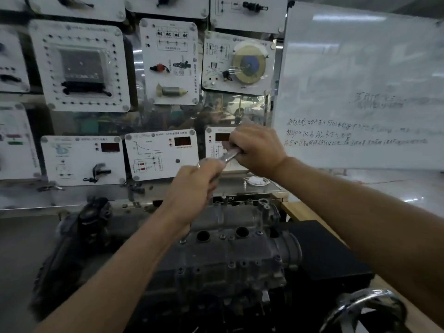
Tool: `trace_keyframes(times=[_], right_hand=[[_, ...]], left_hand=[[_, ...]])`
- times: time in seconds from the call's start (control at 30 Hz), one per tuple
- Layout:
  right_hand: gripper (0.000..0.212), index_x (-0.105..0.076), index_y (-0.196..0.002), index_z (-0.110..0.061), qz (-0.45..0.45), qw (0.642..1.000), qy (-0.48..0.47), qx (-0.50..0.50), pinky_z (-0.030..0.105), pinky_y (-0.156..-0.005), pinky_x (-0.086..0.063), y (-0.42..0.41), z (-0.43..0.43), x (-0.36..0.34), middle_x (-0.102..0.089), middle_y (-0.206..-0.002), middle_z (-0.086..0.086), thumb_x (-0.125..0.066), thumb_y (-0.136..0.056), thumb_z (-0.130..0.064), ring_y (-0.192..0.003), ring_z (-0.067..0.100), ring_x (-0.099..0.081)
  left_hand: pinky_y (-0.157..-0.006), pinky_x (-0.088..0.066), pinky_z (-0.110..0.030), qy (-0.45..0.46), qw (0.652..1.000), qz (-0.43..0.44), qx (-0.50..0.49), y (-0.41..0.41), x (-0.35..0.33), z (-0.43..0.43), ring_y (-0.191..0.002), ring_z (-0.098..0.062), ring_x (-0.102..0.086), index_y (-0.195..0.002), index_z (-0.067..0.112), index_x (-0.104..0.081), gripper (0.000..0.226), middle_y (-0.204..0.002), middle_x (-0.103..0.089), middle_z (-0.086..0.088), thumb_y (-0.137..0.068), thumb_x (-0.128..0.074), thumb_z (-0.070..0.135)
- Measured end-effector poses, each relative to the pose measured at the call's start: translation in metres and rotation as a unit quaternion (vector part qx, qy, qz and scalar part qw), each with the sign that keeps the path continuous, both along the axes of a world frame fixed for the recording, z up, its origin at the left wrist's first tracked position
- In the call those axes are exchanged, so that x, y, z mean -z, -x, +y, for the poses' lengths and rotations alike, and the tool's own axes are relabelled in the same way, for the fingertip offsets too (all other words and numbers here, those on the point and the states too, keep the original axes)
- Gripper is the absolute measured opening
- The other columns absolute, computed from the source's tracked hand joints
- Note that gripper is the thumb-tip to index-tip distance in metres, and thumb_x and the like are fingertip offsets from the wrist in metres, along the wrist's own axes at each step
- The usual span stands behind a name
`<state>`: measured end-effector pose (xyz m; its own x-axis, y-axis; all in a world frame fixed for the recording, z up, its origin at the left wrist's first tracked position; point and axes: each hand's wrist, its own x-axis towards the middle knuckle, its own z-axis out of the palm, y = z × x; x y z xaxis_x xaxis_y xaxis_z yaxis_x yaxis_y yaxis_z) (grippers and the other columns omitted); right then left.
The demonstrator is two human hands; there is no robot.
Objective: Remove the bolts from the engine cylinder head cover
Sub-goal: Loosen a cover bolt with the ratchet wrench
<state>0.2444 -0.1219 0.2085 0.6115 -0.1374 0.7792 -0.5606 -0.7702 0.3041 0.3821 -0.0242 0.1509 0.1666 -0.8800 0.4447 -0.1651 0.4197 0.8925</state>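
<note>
From my remote seat, I see white training panels (79,66) with sockets and mounted parts covering the wall on the far left. One lower panel (84,159) carries a dark red display.

Below them sits the engine, and its grey cylinder head cover (230,219) lies in the lower middle, under both forearms. Two round holes (203,235) open in its top. Small bolts (222,236) stand seated along it, between and beside the holes.

My left hand (192,186) is above the cover, with its fingers curled tight round the lower end of a metal tool (230,156). The tool slants up to the right. Its working end is hidden under that hand, so I cannot tell whether it meets a bolt.

My right hand (257,150) is higher and just beside the left, its fingers wrapped round the upper end of the same tool.

On the ledge behind, below my right wrist, rests a small white round object (255,180). Further right stands a whiteboard (360,80) with blurred handwriting. A black block (324,251) sits right of the engine, and a curved chrome bar (365,301) is at the bottom right.
</note>
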Motion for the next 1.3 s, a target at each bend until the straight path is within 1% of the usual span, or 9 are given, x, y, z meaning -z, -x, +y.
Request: trace_keyframes(times=[0.13,0.23,0.3,0.47,0.57,0.7,0.9,1.13,1.3], right_hand=[[0.036,-0.051,-0.126,-0.014,0.042,0.984,-0.105,0.141,0.040,-0.103,-0.038,-0.042,0.015,-0.002,-0.059,-0.126,0.005,-0.059,-0.091,-0.019,-0.122,0.026,-0.050],[0.006,-0.057,-0.077,-0.019,0.035,0.990,0.019,0.133,0.031,-0.050,-0.038,-0.043,0.061,-0.018,-0.054,-0.068,0.001,-0.063,-0.078,-0.019,-0.058,0.020,-0.049],[0.039,-0.025,-0.051,-0.021,0.028,0.996,0.051,0.072,0.019,-0.044,-0.013,-0.036,0.101,-0.022,-0.028,-0.047,-0.001,-0.060,-0.068,-0.017,-0.039,0.013,-0.017],[0.012,-0.058,-0.077,-0.016,0.014,0.988,-0.045,0.149,0.034,-0.062,-0.044,-0.034,0.044,-0.029,-0.053,-0.065,-0.001,-0.054,-0.083,-0.006,-0.063,0.022,-0.056],[0.022,-0.065,-0.110,-0.022,-0.062,0.989,-0.112,0.071,0.036,-0.101,-0.030,-0.035,0.004,-0.012,-0.068,-0.102,-0.006,-0.053,-0.093,-0.017,-0.105,0.017,-0.058],[0.017,-0.064,-0.102,-0.019,-0.036,0.983,-0.117,0.138,0.040,-0.091,-0.040,-0.029,0.022,-0.013,-0.062,-0.090,-0.001,-0.056,-0.088,-0.025,-0.092,0.024,-0.057],[0.015,-0.039,-0.065,-0.018,0.147,0.965,-0.109,0.187,0.027,-0.045,-0.023,0.001,0.123,-0.017,-0.042,-0.064,-0.001,-0.049,-0.073,-0.009,-0.051,0.016,-0.040],[0.012,-0.056,-0.104,-0.013,-0.098,0.977,-0.169,0.090,0.041,-0.100,-0.034,-0.022,0.022,-0.005,-0.065,-0.100,0.006,-0.045,-0.099,-0.012,-0.098,0.028,-0.056],[0.002,-0.059,-0.090,-0.016,-0.152,0.984,-0.062,0.062,0.041,-0.082,-0.039,0.019,0.013,-0.007,-0.065,-0.078,0.003,-0.058,-0.089,-0.017,-0.075,0.030,-0.058]], left_hand=[[-0.040,-0.023,-0.025,-0.053,0.993,0.105,-0.018,-0.027,-0.022,-0.004,-0.038,-0.013,-0.018,-0.047,0.025,-0.036,0.044,-0.042,-0.025,0.007,-0.085,-0.046,0.046],[-0.037,-0.026,-0.024,-0.066,0.981,0.169,-0.066,-0.047,-0.029,-0.009,-0.035,-0.014,-0.021,-0.048,0.023,-0.034,0.046,-0.040,-0.025,0.005,-0.091,-0.041,0.038],[-0.035,-0.034,-0.020,-0.021,0.984,0.134,-0.114,-0.040,-0.027,-0.015,-0.032,-0.006,-0.034,-0.051,0.027,-0.043,0.047,-0.038,-0.039,0.011,-0.098,-0.042,0.025],[-0.049,-0.031,-0.029,-0.033,0.988,0.140,-0.050,-0.042,-0.018,0.003,-0.045,-0.014,-0.027,-0.046,0.026,-0.047,0.053,-0.048,-0.029,0.005,-0.091,-0.050,0.052],[-0.047,-0.030,-0.023,-0.073,0.989,-0.080,0.104,-0.025,-0.011,0.013,-0.042,-0.013,-0.027,-0.047,0.021,-0.042,0.054,-0.044,-0.031,0.007,-0.079,-0.062,0.060],[-0.048,-0.015,-0.032,-0.072,0.985,0.026,0.158,-0.038,-0.021,0.010,-0.042,-0.015,-0.016,-0.046,0.020,-0.034,0.054,-0.041,-0.024,0.006,-0.090,-0.049,0.049],[-0.040,-0.023,-0.023,-0.036,0.983,0.161,-0.084,-0.018,-0.023,-0.008,-0.036,-0.011,-0.026,-0.035,0.021,-0.047,0.067,-0.041,-0.034,0.007,-0.098,-0.035,0.042],[-0.044,-0.025,-0.025,-0.081,0.993,0.025,0.081,-0.016,-0.019,0.016,-0.044,-0.014,-0.020,-0.052,0.022,-0.040,0.042,-0.049,-0.028,0.003,-0.090,-0.047,0.037],[-0.038,-0.023,-0.022,0.002,0.995,0.085,0.058,0.011,-0.033,0.008,-0.038,-0.012,-0.020,-0.051,0.023,-0.036,0.046,-0.043,-0.028,0.008,-0.095,-0.043,0.036]])
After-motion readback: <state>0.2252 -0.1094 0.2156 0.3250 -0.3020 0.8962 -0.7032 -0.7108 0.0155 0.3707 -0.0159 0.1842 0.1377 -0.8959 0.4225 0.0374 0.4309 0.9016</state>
